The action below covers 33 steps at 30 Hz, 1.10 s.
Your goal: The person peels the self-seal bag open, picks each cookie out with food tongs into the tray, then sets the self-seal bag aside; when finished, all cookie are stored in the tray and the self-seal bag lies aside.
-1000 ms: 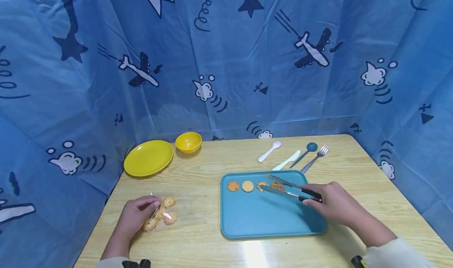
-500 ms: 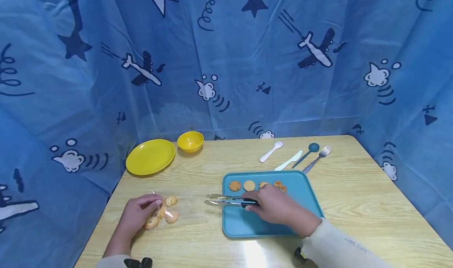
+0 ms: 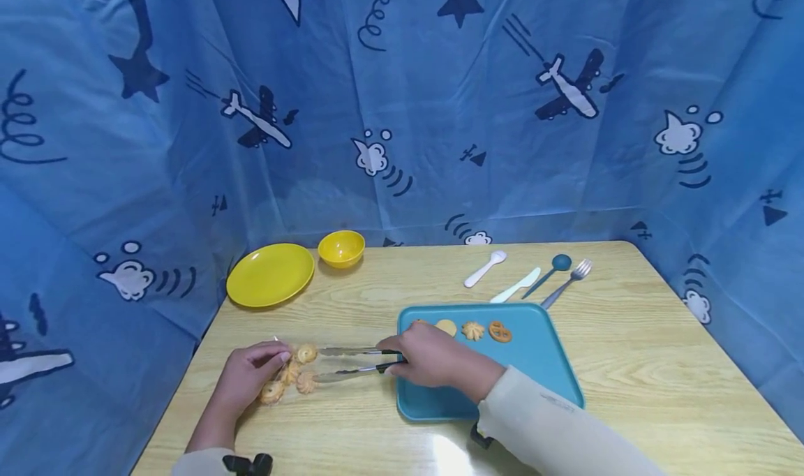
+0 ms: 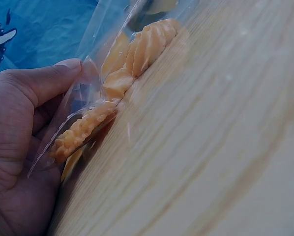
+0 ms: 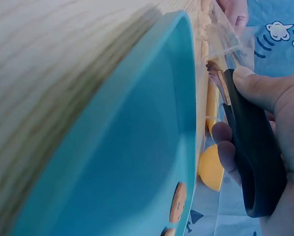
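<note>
My left hand [image 3: 248, 375] pinches the edge of a clear plastic bag [image 4: 75, 105] between thumb and fingers. Several golden swirl cookies [image 3: 306, 383] lie in it on the table. From the right, my right hand [image 3: 430, 354] grips the black handles of metal tongs [image 3: 352, 351]; their arms are spread, with the tips at the bag by the two right-hand cookies. Whether the tips are inside the bag I cannot tell. Under the right forearm is a teal tray [image 3: 502, 385], bearing a butter cookie [image 3: 473, 331], a pretzel [image 3: 500, 331] and round cookies [image 3: 447, 327], one partly hidden.
A yellow plate [image 3: 270, 275] and a yellow bowl [image 3: 341, 249] stand at the back left. Behind the tray lie a white spoon [image 3: 485, 269], a pale knife [image 3: 516, 285], a dark teal spoon [image 3: 561, 262] and a fork [image 3: 568, 282]. A blue printed curtain [image 3: 402, 99] surrounds the table.
My right hand has carried the tongs left from above the tray's cookies to the bag, and their arms have spread wider since half a second ago. The left hand keeps its pinch.
</note>
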{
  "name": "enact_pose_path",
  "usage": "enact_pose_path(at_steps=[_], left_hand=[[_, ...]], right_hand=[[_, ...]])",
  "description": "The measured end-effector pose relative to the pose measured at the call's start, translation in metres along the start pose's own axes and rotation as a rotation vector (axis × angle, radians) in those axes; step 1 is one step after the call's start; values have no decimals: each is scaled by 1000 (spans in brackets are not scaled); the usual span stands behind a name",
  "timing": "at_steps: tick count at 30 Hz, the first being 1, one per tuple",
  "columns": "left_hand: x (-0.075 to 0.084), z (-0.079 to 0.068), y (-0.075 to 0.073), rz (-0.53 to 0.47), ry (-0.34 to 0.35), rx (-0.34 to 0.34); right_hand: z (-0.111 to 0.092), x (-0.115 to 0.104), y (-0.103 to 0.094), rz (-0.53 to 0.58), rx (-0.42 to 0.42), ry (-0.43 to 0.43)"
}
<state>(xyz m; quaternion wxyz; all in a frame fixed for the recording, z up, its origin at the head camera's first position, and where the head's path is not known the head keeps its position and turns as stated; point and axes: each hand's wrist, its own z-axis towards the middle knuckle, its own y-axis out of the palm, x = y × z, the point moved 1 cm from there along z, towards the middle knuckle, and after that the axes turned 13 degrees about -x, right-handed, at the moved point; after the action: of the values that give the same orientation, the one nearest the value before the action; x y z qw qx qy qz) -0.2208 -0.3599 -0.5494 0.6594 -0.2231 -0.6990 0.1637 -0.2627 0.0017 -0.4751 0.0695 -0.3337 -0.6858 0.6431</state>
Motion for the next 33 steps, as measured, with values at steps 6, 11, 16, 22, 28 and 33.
enact_pose_path(at_steps=[6,11,16,22,28,33], left_hand=[[2,1,0,-8,24,0],[3,1,1,-19,40,1],[2,0,2,-23,40,-1],[3,1,3,0,24,4],[3,0,2,36,-9,20],[4,-2,1,38,-19,20]], right_hand=[[8,-7,-1,52,-32,6],[14,-12,3,24,-67,2],[15,-16,6,-49,-98,2],[13,-18,7,-90,-64,0],[7,-14,8,-92,-34,14],[3,-12,9,-89,-33,35]])
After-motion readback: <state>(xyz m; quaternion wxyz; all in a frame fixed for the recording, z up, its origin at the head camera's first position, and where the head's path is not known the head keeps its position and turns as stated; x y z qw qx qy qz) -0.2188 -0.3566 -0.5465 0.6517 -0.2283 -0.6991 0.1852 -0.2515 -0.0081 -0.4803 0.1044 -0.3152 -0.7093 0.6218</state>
